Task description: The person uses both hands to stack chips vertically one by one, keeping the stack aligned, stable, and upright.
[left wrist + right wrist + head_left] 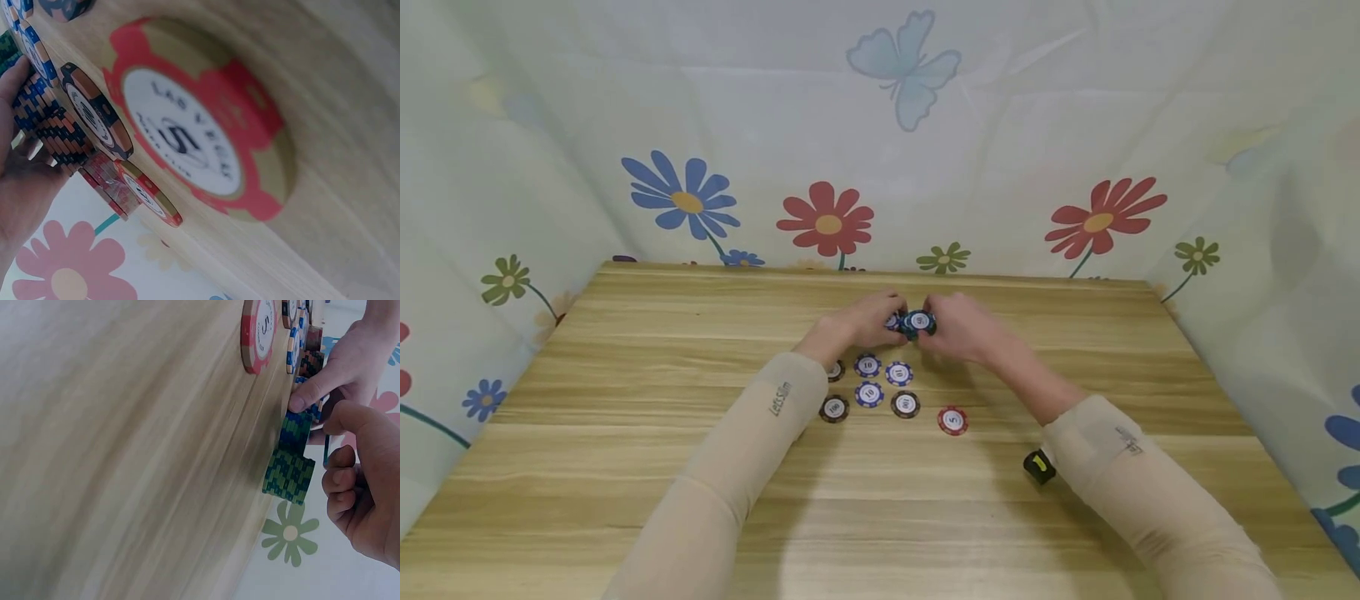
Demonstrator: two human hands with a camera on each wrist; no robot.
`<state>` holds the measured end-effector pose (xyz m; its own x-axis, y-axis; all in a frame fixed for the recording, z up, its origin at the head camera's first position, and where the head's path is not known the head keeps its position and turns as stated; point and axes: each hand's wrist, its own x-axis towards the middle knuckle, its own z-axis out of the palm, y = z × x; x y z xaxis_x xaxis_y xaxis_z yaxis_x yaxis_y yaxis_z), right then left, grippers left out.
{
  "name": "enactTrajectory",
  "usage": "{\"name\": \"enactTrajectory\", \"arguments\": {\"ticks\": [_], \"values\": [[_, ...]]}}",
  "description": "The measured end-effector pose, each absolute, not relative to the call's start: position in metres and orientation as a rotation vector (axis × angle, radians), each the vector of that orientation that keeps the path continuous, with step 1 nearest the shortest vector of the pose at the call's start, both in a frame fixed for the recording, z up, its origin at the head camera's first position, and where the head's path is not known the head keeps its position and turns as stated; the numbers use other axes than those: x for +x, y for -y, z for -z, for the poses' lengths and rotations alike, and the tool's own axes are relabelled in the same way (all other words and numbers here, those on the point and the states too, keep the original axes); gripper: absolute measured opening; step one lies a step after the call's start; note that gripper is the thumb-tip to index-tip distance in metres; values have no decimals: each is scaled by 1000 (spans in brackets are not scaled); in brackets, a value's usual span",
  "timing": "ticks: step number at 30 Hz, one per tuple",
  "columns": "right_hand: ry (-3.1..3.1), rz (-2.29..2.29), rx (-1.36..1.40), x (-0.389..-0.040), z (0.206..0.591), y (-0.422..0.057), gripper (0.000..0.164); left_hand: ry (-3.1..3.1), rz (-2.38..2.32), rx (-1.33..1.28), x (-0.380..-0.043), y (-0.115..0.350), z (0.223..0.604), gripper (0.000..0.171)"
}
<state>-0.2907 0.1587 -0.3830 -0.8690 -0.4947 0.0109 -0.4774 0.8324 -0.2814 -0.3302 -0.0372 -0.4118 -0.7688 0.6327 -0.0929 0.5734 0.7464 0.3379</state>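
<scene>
1. Where the counter [887,533] comes nearest the person, a black-and-yellow item [1040,467] sits beside the right sleeve [1112,450]; the red chip [952,420] lies farther in.
2. Beyond it, black chips [906,404] and blue chips [869,394] lie flat, short of the hands.
3. Good handling of the chip [326,452] probably calls for a light pinch at its rim, keeping it level and square to the column, with the other hand bracing gently.
4. The right hand [962,329] pinches that chip just above the stacks [287,478]; which one it is over, one cannot tell. The left hand [876,319] curls round the row, thumb on the near side.
5. Farthest hangs the flowered curtain [1022,125].
</scene>
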Motion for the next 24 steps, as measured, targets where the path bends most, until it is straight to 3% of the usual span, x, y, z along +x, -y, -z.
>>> {"name": "enactTrajectory", "arguments": {"ticks": [17, 24], "values": [[-2936, 433, -694, -299, 393, -146, 21, -2753, -422, 967, -327, 38, 410, 43], [-2939, 426, -732, -300, 395, -148, 33, -2757, -428, 980, -328, 39, 410, 42]]}}
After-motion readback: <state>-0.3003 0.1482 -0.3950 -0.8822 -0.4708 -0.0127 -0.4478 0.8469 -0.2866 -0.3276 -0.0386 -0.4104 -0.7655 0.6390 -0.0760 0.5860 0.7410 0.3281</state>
